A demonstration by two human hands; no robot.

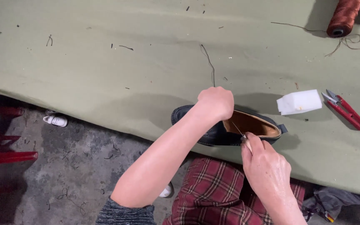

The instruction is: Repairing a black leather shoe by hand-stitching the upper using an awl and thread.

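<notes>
Gripping black leather shoe [213,134], left hand [216,103]; right hand [266,164] pinching needle [237,129].

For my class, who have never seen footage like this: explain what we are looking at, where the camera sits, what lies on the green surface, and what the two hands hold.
There is no machine here. The single picture comes from a camera worn on a person's head, looking down at their own bare hands and plaid-trousered lap.

The green table cover carries a dark leather shoe with a tan lining, lying at the near edge. The left hand is closed in a fist over the shoe and pulls a dark thread that trails away across the cloth. The right hand pinches a thin needle-like tool at the shoe's opening.

Further right lie a white block, red thread snips and, at the top corner, a spool of reddish-brown thread. Below the table is a concrete floor.
</notes>
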